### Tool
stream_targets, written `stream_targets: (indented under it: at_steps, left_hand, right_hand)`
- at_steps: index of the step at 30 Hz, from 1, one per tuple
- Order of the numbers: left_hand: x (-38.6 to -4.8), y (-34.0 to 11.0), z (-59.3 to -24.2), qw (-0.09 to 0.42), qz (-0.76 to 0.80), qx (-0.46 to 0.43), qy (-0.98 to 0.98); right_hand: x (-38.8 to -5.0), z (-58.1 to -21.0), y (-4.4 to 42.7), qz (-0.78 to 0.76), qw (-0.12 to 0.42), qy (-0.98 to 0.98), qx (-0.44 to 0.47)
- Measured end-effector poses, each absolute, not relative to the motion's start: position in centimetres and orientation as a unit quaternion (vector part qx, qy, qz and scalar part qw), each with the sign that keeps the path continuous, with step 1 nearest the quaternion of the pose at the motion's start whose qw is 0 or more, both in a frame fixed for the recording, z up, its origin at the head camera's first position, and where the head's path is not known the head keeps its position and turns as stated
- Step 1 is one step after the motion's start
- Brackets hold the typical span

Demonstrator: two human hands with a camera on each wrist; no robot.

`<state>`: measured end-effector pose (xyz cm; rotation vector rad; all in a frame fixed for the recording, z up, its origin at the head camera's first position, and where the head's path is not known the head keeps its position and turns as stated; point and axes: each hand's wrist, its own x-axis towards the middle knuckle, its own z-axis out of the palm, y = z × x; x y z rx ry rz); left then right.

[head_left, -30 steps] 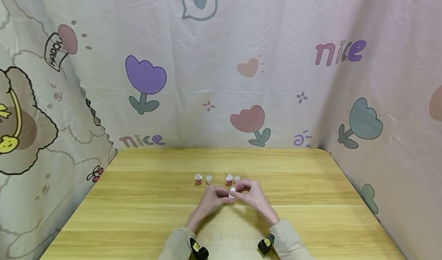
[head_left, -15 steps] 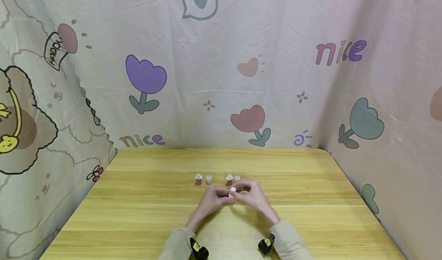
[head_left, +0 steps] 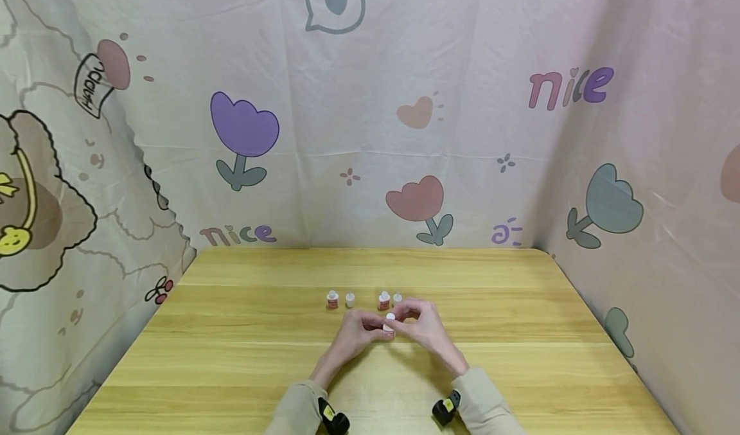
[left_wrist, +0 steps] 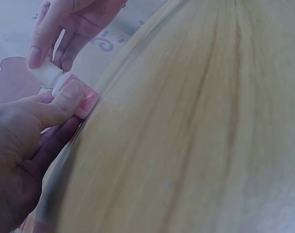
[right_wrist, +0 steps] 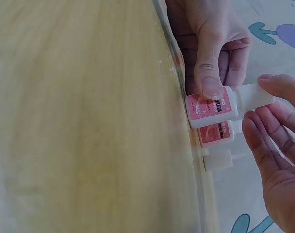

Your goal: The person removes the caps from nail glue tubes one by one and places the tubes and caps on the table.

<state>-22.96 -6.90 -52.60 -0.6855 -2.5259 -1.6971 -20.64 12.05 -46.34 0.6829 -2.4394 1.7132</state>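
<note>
Between both hands is a small glue bottle [right_wrist: 213,109], white with a pink-red label. My left hand [head_left: 358,333] grips its body with the thumb pressed on the label. The thumb and fingers of my right hand [head_left: 426,327] pinch the white cap [right_wrist: 254,97] at its top. In the right wrist view the bottle's base appears at the table surface; a gap under it cannot be told. Just behind stand a second glue bottle [head_left: 384,301] and a small white piece [head_left: 397,299] with a thin stem pointing up, partly behind my right hand in the head view.
Farther left on the wooden table [head_left: 243,358] stand another glue bottle [head_left: 332,300] and a similar white stemmed piece [head_left: 349,301]. A printed cloth [head_left: 347,101] hangs behind the table and along both sides.
</note>
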Motion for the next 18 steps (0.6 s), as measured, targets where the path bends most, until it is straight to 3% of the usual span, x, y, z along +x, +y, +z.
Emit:
stream_targets:
  at_steps: [10, 18]
  left_hand:
    - [-22.94, -6.92, -52.45, 0.008, -0.545, -0.220, -0.809]
    - [-22.91, -6.93, -52.46, 0.007, -0.546, -0.222, -0.808]
  right_hand:
    - [-20.63, -46.32, 12.21, 0.565, 0.041, -0.787, 0.246]
    - [-20.53, -46.11, 12.17, 0.559, 0.027, -0.801, 0.214]
